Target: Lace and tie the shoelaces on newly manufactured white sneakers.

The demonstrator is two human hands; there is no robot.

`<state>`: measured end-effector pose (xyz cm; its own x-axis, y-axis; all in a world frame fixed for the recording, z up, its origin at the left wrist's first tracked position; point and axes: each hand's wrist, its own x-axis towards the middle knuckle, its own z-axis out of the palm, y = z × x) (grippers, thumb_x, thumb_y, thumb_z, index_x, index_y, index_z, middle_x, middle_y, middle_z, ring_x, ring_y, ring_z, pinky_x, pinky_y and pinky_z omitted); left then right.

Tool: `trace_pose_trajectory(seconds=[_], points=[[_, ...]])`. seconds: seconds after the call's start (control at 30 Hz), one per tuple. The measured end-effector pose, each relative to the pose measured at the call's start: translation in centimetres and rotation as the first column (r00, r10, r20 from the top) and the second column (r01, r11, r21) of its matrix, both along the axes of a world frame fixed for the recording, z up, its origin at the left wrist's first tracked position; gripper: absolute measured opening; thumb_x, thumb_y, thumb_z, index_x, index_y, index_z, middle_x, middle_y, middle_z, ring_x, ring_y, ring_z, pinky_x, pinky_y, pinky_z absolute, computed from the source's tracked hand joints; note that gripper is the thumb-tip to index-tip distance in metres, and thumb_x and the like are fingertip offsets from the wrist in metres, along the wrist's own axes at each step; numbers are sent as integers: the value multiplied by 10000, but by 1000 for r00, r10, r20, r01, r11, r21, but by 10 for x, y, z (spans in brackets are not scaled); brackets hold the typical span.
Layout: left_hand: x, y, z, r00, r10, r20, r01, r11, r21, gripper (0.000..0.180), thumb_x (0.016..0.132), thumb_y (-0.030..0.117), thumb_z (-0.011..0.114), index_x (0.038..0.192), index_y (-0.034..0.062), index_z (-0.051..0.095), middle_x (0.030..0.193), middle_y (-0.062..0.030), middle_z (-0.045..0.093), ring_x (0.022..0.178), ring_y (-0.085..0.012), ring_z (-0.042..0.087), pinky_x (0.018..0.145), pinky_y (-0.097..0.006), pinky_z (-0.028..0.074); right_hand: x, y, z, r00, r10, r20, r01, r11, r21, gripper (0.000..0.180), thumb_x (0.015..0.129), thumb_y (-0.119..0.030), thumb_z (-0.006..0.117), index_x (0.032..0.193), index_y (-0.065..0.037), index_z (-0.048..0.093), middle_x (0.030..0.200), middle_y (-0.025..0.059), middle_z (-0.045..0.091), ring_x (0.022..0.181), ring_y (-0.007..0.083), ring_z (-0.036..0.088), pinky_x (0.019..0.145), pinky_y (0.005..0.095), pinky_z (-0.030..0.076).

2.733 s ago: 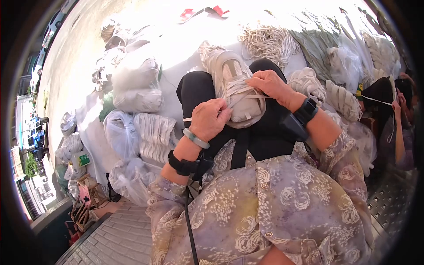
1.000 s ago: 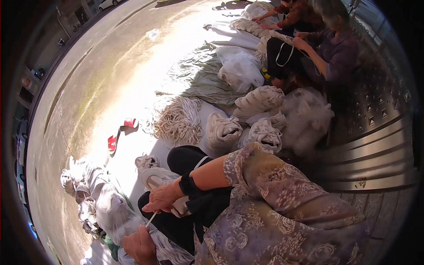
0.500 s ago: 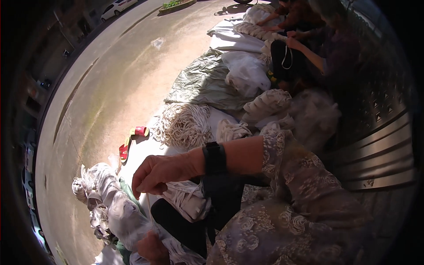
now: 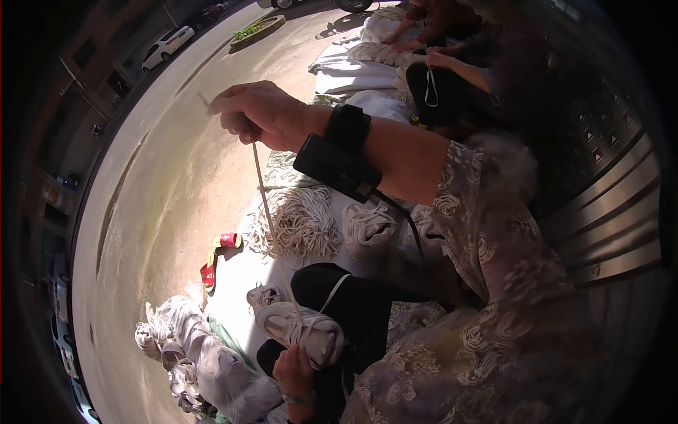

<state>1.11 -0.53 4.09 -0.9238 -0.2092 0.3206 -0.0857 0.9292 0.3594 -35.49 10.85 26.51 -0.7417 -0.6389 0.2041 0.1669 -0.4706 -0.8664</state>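
My right hand (image 4: pixel 260 113), a dark band and black box on its wrist, is raised at upper centre. Its fingers are closed on a pale shoelace (image 4: pixel 270 212), with a thin light tip sticking out past them. Taut, the lace runs down to an off-white canvas shoe (image 4: pixel 321 338) by my dark-trousered knees. Low down, my left hand (image 4: pixel 293 371) has its fingers pinched together at the shoe's edge, close to the lacing. A second loop of lace (image 4: pixel 337 291) lies over my dark knee. Another pale shoe (image 4: pixel 263 295) sits just beyond.
A heap of loose laces (image 4: pixel 300 220) lies ahead on a white sheet. More pale shoes (image 4: pixel 371 227) stand right of it; a bundle of them (image 4: pixel 226 371) lies at lower left. Red-and-yellow sandals (image 4: pixel 227 241) rest at the sheet's edge. Two people work at upper right.
My right hand has risen from low over the shoes to upper centre, drawing the lace up taut. My left hand has moved right and up to the shoe. The view has shifted slightly.
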Motion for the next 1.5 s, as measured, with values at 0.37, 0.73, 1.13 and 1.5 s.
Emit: trace_pose_trajectory(seconds=[0.37,0.73,1.13,1.5], points=[[14,6,1,994,104,27,-107,975,196,55,781,48,576,783,-2,597,717,-158,589,663,-324,576,613,-378,457,-38,18,8,972,-150,-182,167,983,81,136,809,-127,580,870,-8,607,710,102,583,509,104,430,421,228,313],[29,20,-24,969,246,-15,-224,906,360,115,760,34,583,872,11,597,812,-116,556,700,-241,560,617,-319,450,115,2,-194,786,618,3,-484,613,625,123,866,-139,541,823,-27,566,677,42,618,547,101,597,465,228,434],[17,15,-37,938,344,-40,-289,840,458,140,734,78,640,864,45,600,771,-95,557,641,-239,573,576,-307,451,202,-1,-243,462,605,-649,-13,736,677,137,767,-156,534,779,-42,608,796,140,611,793,331,595,689,412,460],[17,12,-46,943,295,-150,-200,868,455,153,747,35,641,894,36,597,730,-59,528,573,-150,523,531,-244,427,207,-8,-242,274,616,-738,113,742,661,113,751,-136,531,697,-45,570,729,134,599,711,338,589,651,425,456]])
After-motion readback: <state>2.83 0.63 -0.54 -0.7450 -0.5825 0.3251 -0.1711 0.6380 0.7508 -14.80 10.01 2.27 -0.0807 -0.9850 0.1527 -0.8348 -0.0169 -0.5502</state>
